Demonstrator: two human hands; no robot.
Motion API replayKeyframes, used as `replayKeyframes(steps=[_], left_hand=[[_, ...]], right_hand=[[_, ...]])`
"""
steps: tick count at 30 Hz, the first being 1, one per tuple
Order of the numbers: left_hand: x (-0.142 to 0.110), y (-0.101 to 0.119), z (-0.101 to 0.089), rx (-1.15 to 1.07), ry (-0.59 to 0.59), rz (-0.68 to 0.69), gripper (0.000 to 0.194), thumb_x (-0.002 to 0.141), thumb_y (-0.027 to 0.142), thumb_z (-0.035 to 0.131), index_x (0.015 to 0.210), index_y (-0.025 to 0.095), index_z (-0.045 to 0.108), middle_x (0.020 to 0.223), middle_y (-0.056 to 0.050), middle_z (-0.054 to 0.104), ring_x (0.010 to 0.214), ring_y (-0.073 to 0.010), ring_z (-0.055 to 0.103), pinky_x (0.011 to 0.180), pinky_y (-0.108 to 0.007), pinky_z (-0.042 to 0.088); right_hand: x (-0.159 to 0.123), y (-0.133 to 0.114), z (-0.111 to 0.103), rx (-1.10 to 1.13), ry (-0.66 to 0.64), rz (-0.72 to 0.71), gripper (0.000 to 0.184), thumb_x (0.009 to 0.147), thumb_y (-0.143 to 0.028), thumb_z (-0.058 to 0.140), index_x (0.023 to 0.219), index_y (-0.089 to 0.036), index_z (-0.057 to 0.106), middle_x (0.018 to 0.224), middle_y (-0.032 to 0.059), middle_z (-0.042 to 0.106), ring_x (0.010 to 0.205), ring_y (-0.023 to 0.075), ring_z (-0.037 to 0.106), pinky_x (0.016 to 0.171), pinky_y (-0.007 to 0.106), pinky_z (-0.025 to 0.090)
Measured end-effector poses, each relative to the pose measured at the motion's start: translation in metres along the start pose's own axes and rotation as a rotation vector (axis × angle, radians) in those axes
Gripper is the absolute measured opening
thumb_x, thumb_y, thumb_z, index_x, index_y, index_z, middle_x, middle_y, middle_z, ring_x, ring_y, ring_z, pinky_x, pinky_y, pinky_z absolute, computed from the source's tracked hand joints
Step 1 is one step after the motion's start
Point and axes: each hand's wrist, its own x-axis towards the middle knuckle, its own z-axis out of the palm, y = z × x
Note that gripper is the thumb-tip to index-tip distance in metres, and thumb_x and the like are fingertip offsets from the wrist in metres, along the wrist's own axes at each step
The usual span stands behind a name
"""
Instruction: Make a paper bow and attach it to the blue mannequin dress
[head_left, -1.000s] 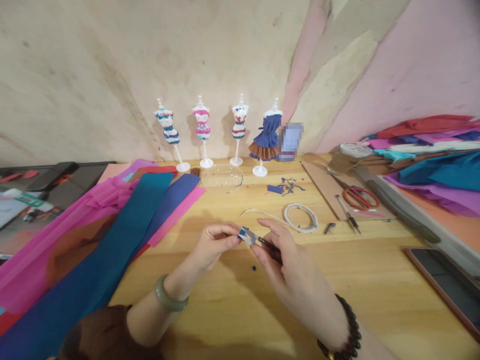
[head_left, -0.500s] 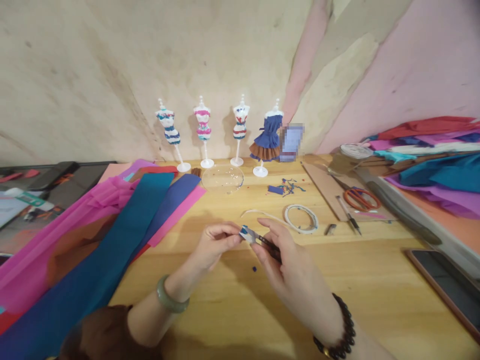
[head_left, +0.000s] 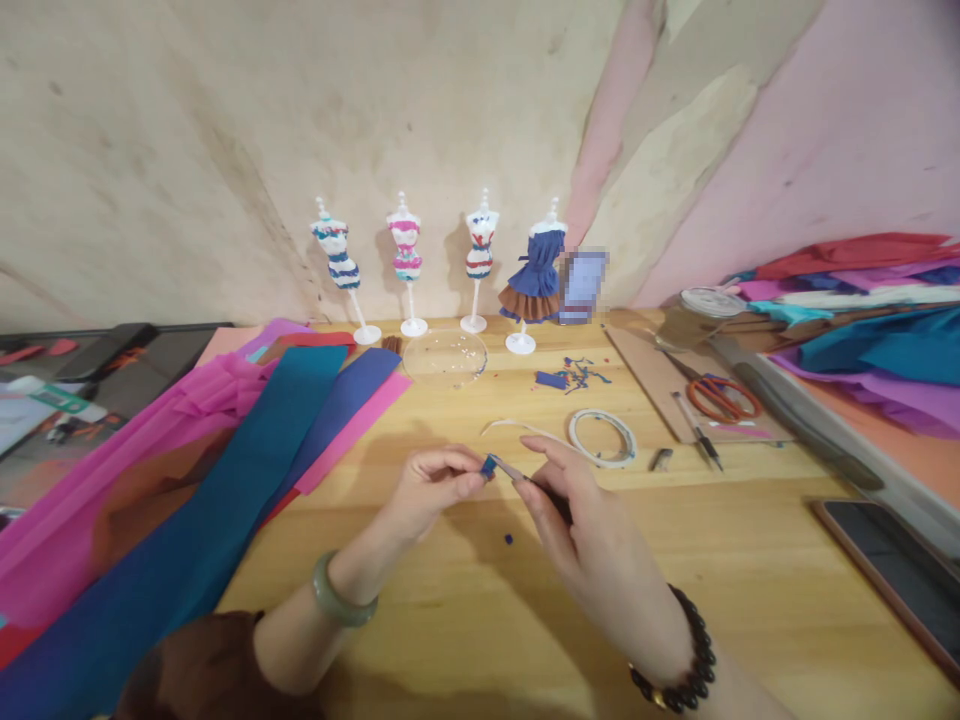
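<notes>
Blue scrap (head_left: 490, 467) at fingertips (head_left: 472, 483) of left hand (head_left: 431, 488) (metal tool (head_left: 511, 471) alongside)

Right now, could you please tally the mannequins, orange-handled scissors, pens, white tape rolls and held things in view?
Mannequins: 4
Orange-handled scissors: 1
Pen: 1
White tape roll: 1
Held blue piece: 1
Held metal tool: 1
Total: 9

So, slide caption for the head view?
Left hand pinches a blue scrap, right hand a metal tool, before four mannequins.
</notes>
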Motion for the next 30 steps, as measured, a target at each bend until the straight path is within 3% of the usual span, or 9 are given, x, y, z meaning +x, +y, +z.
replayKeyframes(steps=[7,15,30], left_hand=[[0.001,0.001,-0.005,0.069,-0.038,0.046,0.012,0.068,0.029,0.083,0.073,0.021,0.077,0.083,-0.005,0.075,0.078,-0.0158,0.068,0.076,-0.028,0.052],[0.001,0.006,-0.009,0.295,-0.137,0.178,0.009,0.073,0.028,0.079,0.079,0.021,0.078,0.088,-0.007,0.075,0.082,-0.0163,0.068,0.076,-0.028,0.054],[-0.001,0.002,-0.008,0.341,-0.170,0.131,0.014,0.077,0.034,0.076,0.082,0.021,0.078,0.089,-0.008,0.074,0.083,-0.0186,0.068,0.077,-0.031,0.053]], right_hand=[[0.002,0.007,-0.012,0.021,-0.056,0.034,0.038,0.098,-0.029,0.043,0.133,-0.016,0.035,0.070,-0.0014,0.057,0.058,0.0153,0.059,0.056,0.027,0.048],[0.007,0.008,-0.023,-0.142,-0.160,-0.077,0.041,0.098,-0.028,0.039,0.136,-0.013,0.034,0.067,-0.0006,0.060,0.050,0.0154,0.057,0.047,0.025,0.044],[0.006,0.014,-0.021,-0.099,-0.123,-0.088,0.039,0.099,-0.025,0.039,0.136,-0.015,0.035,0.063,-0.0029,0.060,0.048,0.0143,0.056,0.048,0.025,0.045]])
